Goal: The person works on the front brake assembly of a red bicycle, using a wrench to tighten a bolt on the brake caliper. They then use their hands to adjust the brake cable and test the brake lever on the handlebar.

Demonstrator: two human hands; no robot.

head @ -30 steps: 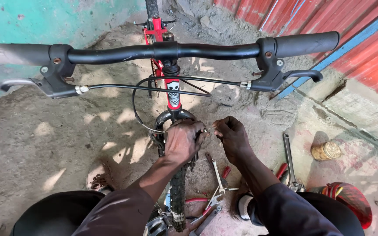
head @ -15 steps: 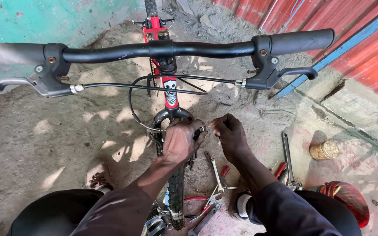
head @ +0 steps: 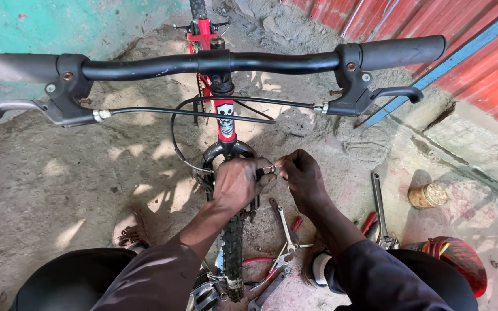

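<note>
The red bicycle stands with its front tyre fitted below your grip, and I judge the front brake job unfinished, since the cable end lies loose between your hands and spanners wait on the ground beside them. Your left hand is clenched over the brake arm above the tyre. Your right hand is bent inward, fingertips pinching the cable end.

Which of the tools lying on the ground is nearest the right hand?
The silver spanner just below the right hand, beside the tyre. The long wrench and red-handled pliers lie farther right.
</note>
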